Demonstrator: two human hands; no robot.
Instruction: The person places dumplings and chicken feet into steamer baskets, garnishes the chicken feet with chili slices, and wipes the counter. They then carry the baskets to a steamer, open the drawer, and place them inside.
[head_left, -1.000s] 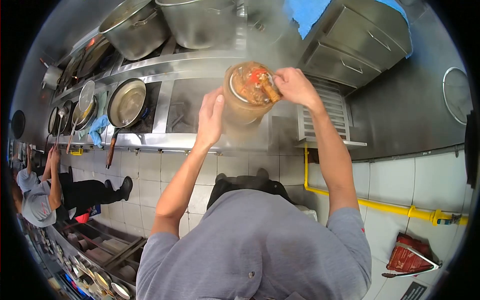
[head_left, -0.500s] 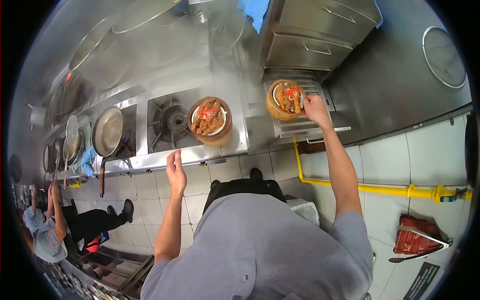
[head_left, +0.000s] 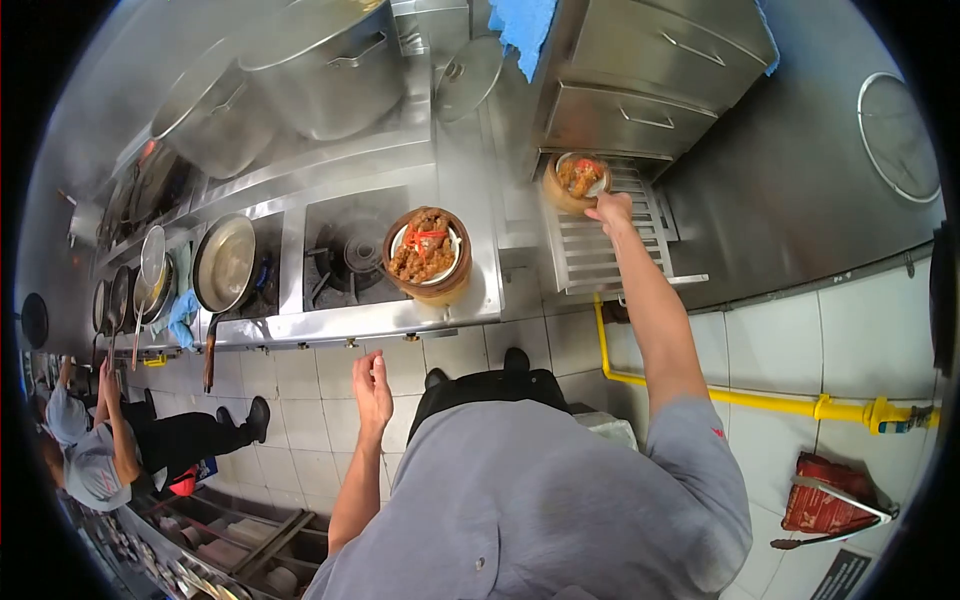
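My right hand (head_left: 612,210) grips the near right rim of a round bamboo steamer basket (head_left: 566,198), which is over the left back part of a pulled-out slatted rack (head_left: 610,265). Inside the basket is a dish of brown sauced food topped with red strips. A second bamboo steamer basket (head_left: 447,291) stands on the stove's right end, holding a fuller dish of similar food with red strips. My left hand (head_left: 372,392) is held in the air before the stove's front edge, fingers stretched out and nothing in it.
Steel drawers (head_left: 632,110) rise above the rack. A gas burner (head_left: 350,255), a long-handled pan (head_left: 225,265) and large pots (head_left: 330,90) occupy the stove. A yellow pipe (head_left: 760,398) runs low on the right. Another person (head_left: 110,455) works at far left.
My right hand has pushed the steamer basket farther back over the rack, towards the drawers. My left hand has shifted slightly down in the view, away from the stove edge.
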